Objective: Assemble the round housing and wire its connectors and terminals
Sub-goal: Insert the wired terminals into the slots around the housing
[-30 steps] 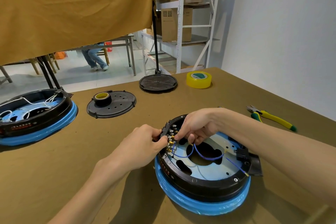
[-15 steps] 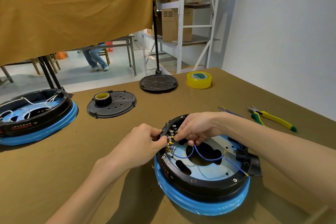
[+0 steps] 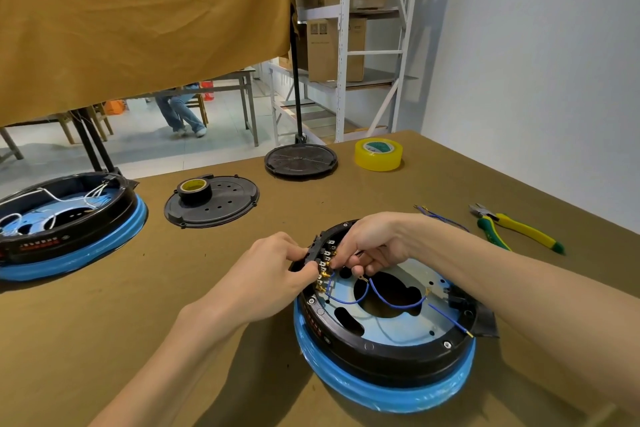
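**Black round housing, blue-rimmed, near edge of table**

Black housing point(image 3: 388, 350) sits on brown table point(image 3: 104, 322). Terminal strip point(image 3: 320, 258) at its left rim: left hand point(image 3: 273, 274) pinches it; right hand point(image 3: 374, 246), fingers curled, holds a blue wire point(image 3: 394, 303) at the terminals. Beyond: black lid point(image 3: 221, 208), yellow tape roll point(image 3: 378, 153), pliers point(image 3: 516, 227), second housing point(image 3: 65, 218) far left.

1. We saw the round housing point(image 3: 388, 354) in glossy black plastic, its blue ring point(image 3: 391, 395) shiny under clear film.
2. We noted its inner plate point(image 3: 408, 329), matt pale metal.
3. We had a matt, felt-like tabletop point(image 3: 173, 305).
4. We saw the pliers point(image 3: 516, 227) gripped in smooth yellow-green plastic.
5. The tape roll point(image 3: 378, 154) shone glossy yellow.
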A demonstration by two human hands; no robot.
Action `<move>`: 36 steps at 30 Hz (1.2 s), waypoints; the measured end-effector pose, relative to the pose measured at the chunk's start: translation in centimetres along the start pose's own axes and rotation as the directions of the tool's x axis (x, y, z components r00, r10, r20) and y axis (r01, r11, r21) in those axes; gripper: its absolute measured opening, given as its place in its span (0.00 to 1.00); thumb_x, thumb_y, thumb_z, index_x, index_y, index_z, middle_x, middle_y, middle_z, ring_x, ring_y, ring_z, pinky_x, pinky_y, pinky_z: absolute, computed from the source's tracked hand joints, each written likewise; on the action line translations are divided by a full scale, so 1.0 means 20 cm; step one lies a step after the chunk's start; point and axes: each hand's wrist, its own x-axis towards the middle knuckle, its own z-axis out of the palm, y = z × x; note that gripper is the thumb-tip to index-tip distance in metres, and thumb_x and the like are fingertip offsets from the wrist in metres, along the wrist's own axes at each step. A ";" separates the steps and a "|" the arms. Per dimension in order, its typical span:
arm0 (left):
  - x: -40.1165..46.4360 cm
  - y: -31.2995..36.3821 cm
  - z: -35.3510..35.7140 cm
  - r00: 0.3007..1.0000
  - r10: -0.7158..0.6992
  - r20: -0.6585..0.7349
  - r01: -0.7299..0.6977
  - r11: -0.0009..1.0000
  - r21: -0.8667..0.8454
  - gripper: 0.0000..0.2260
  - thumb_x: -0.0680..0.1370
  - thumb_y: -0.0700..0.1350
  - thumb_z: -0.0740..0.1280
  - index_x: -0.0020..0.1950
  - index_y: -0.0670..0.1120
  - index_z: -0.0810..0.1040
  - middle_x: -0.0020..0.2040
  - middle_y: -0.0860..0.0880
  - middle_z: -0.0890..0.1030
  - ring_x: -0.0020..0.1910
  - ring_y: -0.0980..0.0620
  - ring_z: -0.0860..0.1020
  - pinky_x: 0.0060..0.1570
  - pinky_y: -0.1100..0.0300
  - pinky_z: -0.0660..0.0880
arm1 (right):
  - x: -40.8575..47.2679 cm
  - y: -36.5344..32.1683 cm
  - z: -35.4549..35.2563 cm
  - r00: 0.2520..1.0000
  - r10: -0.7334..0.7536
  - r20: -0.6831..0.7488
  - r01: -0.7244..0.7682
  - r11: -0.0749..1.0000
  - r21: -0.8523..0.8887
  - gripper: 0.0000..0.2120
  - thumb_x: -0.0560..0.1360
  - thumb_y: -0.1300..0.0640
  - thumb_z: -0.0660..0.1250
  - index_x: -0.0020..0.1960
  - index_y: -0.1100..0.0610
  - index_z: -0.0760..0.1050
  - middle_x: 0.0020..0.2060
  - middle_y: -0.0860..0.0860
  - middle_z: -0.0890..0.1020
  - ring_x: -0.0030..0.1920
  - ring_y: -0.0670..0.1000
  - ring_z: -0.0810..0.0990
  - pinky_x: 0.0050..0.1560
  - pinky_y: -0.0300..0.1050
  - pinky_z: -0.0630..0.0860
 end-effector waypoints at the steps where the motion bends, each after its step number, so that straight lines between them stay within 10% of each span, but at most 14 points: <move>1: 0.00 0.00 0.00 1.000 0.001 -0.005 -0.001 1.000 0.000 0.15 0.81 0.58 0.65 0.59 0.53 0.86 0.54 0.64 0.76 0.44 0.61 0.77 0.40 0.66 0.71 | 0.00 0.01 0.00 1.000 -0.012 -0.005 0.012 1.000 -0.004 0.05 0.79 0.63 0.70 0.45 0.58 0.80 0.27 0.49 0.75 0.28 0.46 0.78 0.28 0.35 0.72; 11: 0.02 -0.01 0.08 0.999 -0.033 -0.031 0.029 0.992 -0.120 0.26 0.81 0.58 0.64 0.78 0.55 0.70 0.70 0.62 0.70 0.51 0.60 0.75 0.55 0.64 0.73 | -0.05 0.11 -0.04 0.990 -0.092 -0.108 0.100 0.992 0.074 0.11 0.82 0.57 0.69 0.58 0.64 0.78 0.42 0.54 0.88 0.41 0.51 0.88 0.31 0.38 0.79; 16: 0.03 -0.03 0.09 0.999 0.039 -0.022 -0.043 0.973 -0.225 0.19 0.81 0.57 0.63 0.72 0.59 0.77 0.59 0.75 0.70 0.48 0.75 0.74 0.44 0.70 0.69 | -0.04 0.12 -0.02 0.979 -0.160 -0.127 0.175 0.977 0.124 0.10 0.79 0.60 0.72 0.57 0.65 0.81 0.44 0.58 0.88 0.43 0.53 0.88 0.30 0.37 0.79; 31: 0.03 -0.04 0.12 0.994 0.094 -0.052 -0.106 0.946 -0.308 0.14 0.82 0.51 0.65 0.66 0.59 0.80 0.61 0.69 0.74 0.47 0.73 0.75 0.41 0.79 0.70 | -0.04 0.11 0.05 0.958 -0.180 -0.224 0.217 0.963 0.157 0.03 0.79 0.66 0.71 0.50 0.65 0.82 0.37 0.58 0.85 0.31 0.48 0.84 0.27 0.35 0.76; 36: 0.03 -0.02 0.12 0.998 0.057 -0.024 -0.062 0.940 -0.335 0.12 0.82 0.53 0.64 0.64 0.65 0.79 0.61 0.69 0.75 0.42 0.72 0.76 0.38 0.76 0.71 | -0.14 0.10 0.10 0.888 -0.309 -0.340 0.222 0.936 -0.272 0.07 0.78 0.57 0.73 0.51 0.61 0.83 0.41 0.57 0.87 0.38 0.50 0.86 0.36 0.43 0.82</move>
